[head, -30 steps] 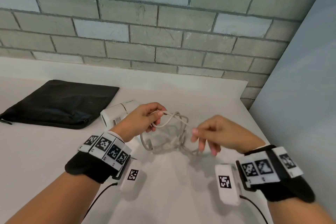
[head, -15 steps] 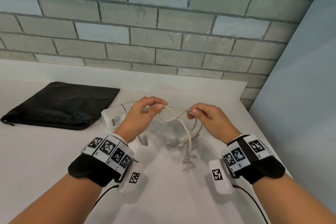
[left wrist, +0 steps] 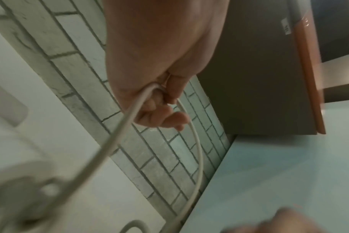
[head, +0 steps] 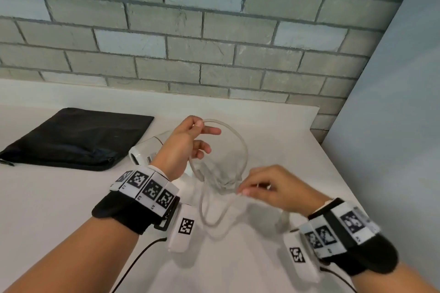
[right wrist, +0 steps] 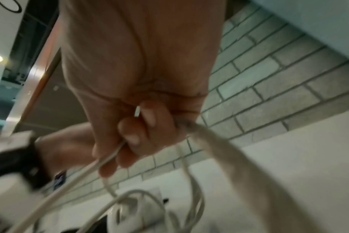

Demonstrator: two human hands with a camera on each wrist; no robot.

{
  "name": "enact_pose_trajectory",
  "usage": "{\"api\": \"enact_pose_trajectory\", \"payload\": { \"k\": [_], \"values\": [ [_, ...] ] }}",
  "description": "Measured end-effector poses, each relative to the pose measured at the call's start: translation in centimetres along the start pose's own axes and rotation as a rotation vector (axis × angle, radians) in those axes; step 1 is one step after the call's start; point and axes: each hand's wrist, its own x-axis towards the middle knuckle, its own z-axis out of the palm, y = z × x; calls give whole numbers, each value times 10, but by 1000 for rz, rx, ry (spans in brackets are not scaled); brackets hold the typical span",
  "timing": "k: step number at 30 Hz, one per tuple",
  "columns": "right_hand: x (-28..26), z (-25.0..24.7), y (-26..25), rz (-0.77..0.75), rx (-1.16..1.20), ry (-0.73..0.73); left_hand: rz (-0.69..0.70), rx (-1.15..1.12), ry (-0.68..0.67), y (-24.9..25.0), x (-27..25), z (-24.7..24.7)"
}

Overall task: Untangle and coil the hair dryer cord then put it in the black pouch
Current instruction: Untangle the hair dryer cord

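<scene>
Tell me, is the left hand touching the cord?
Touching. In the left wrist view, the left hand pinches the cord between thumb and fingers.

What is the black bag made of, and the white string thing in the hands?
The black pouch looks like soft matte fabric: it lies flat, slightly wrinkled, probably with a zipper. The cord seems smooth rubbery plastic, since it bends in springy loops.

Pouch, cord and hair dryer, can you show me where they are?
pouch (head: 78, 138), head view, middle of the black fabric.
cord (head: 239, 139), head view, top arc of the loop.
hair dryer (head: 142, 153), head view, white barrel.
</scene>
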Motion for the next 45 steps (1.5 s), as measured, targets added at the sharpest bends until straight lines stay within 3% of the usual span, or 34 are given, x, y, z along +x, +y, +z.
{"api": "enact_pose_trajectory", "payload": {
  "k": [2, 6, 9, 13, 17, 20, 22, 25, 27, 31, 33, 36, 38, 39, 42, 43, 45],
  "values": [
    [3, 23, 1, 126, 6, -67, 19, 16, -75, 6, -3, 5],
    [12, 37, 16, 407, 53, 130, 50, 58, -186, 16, -9, -3],
    [18, 34, 28, 467, -46, 194, 40, 51, -201, 20, -14, -15],
    [23, 28, 40, 525, -67, 403, 35, -24, -213, 21, -21, -23],
    [35, 30, 44, 499, -110, 160, 43, -76, -283, 20, -22, -26],
    [40, 31, 42, 502, 133, 99, 38, -115, -332, 18, -23, -30],
    [43, 32, 41, 463, 267, -38, 41, -123, -348, 17, -23, -31],
    [49, 40, 36, 403, 203, -169, 26, -128, -375, 17, -23, -30],
    [55, 48, 36, 401, 242, -71, 9, -107, -417, 19, -25, -29],
    [62, 33, 31, 448, 725, 245, -73, 47, -522, 21, -32, -31],
    [59, 11, 26, 331, 843, 435, -141, 171, -582, 17, -33, -33],
    [56, -17, 12, 97, 745, 527, -257, 284, -669, 9, -32, -30],
    [53, -27, 1, -15, 532, 519, -224, 346, -587, 8, -28, -23],
    [49, -30, -4, -65, 396, 512, -146, 353, -465, 8, -24, -19],
    [37, -36, -20, -161, 163, 444, 214, 386, 67, 19, -13, -9],
    [33, -36, -24, -174, 127, 417, 324, 421, 185, 25, -10, -7],
    [29, -32, -33, -181, 33, 371, 431, 495, 234, 36, -6, -6]
  ]
}}
